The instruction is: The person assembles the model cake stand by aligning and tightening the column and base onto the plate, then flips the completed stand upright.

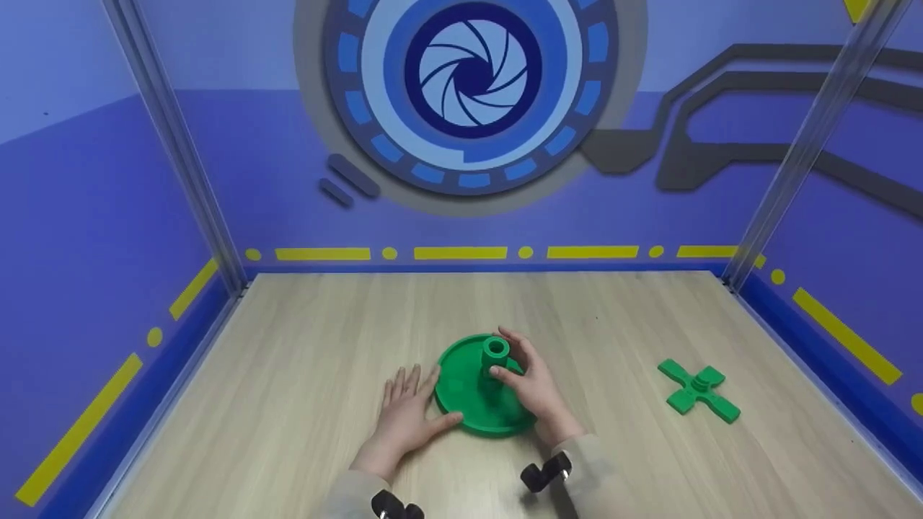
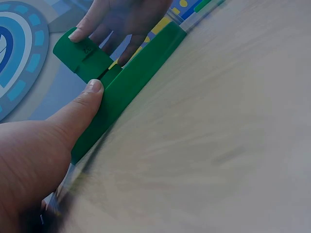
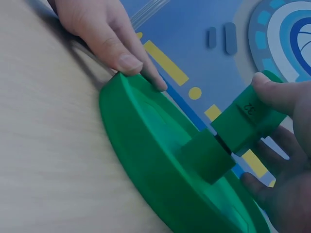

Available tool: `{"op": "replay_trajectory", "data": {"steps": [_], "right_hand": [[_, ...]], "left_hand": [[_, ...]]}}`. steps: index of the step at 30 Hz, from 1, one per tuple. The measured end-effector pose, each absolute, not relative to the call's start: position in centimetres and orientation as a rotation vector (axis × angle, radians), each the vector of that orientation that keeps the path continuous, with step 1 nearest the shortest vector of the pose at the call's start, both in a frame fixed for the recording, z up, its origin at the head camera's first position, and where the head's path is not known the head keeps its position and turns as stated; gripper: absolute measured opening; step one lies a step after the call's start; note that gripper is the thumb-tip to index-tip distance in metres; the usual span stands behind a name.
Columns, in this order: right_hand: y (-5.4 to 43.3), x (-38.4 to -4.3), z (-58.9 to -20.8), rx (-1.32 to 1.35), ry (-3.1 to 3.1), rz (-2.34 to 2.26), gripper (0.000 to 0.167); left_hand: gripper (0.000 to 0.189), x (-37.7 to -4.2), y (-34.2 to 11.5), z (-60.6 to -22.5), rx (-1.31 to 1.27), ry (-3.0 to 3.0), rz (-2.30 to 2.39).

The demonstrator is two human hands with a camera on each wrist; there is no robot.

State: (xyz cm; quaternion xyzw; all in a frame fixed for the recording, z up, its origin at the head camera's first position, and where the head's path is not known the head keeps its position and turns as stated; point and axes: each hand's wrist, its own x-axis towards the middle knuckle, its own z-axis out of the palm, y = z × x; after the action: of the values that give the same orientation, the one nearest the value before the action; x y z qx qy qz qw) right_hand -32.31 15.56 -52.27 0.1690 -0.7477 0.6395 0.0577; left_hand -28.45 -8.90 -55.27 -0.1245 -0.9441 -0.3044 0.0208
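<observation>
A round green dish point(image 1: 461, 404) with a low raised rim lies on the table. My left hand point(image 1: 405, 424) rests against its left side, fingers straight and spread, thumb on the near rim. Up from the dish's middle stands a short green stub point(image 3: 206, 155). Above the stub, my right hand point(image 1: 535, 386) pinches a hollow green tube point(image 3: 247, 116) between thumb and fingers. The tube is marked with a number and lines up with the stub, a thin dark gap showing between them in the right wrist view.
To the right on the wooden table point(image 1: 613, 324) lies a green cross-shaped piece point(image 1: 696, 389) with a round peg at its centre. Blue printed walls point(image 1: 274, 180) enclose the table at the back and both sides, with metal posts point(image 1: 177, 144) at the corners.
</observation>
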Motion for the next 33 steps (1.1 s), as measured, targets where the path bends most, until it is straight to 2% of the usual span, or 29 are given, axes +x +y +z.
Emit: {"op": "replay_trajectory", "data": {"steps": [4, 10, 33], "right_hand": [[15.6, -32.4, -52.2, 0.597, -2.27, 1.935, 0.058], [15.4, -32.5, -52.3, 0.566, -2.28, 1.894, 0.054], [14.4, -32.0, -52.6, 0.239, -2.287, 1.765, 0.055]], "left_hand": [[0.097, -28.4, -8.9, -55.3, -0.382, -2.924, -0.971], [0.098, -28.4, -8.9, -55.4, -0.379, -2.926, -0.968], [0.098, -28.3, -8.9, -55.1, -0.395, -2.935, -0.955]]}}
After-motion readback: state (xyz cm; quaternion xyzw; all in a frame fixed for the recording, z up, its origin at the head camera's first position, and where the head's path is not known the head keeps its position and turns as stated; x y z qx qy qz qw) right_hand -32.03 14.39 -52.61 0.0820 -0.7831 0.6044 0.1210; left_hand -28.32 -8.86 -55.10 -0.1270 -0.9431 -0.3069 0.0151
